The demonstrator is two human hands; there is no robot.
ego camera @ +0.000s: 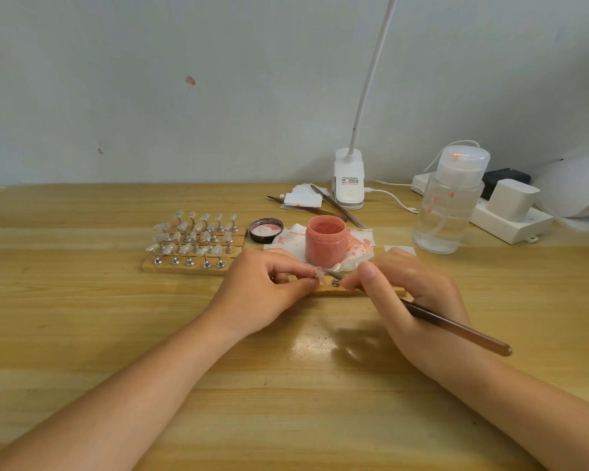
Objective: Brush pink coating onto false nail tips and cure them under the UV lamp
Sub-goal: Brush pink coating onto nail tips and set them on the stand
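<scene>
Wooden surface (82, 317) is filling the lower two thirds of the frame, with a pale wall behind it. At the right edge a white domed lamp housing (578, 185) is sitting partly out of frame, just behind a white power strip (510, 222) carrying a white plug block. A clear pump bottle (447, 205) with pink smears is standing right of centre, near the strip. A white clip lamp (349, 180) is standing at the back centre, its gooseneck rising out of the top of the frame. Left of centre, wooden strips (184, 265) are carrying rows of clear nail tips (191, 237) on small metal stands. An open pink jar (325, 241) is resting on stained white wipes at the centre, its black lid (265, 230) lying just left of it, inside up. Left hand (266, 290) is curling its fingers and pinching a pink-tinted nail tip (319, 274) on its stand, directly below the jar in the frame. Right hand (412, 297) is gripping a dark brown brush (456, 329), handle pointing toward the lower right, bristle end meeting the pinched tip. Both hands are resting over a further wooden strip (381, 293) at the centre. Tweezers (337, 206) and small white pads are lying behind the jar.
</scene>
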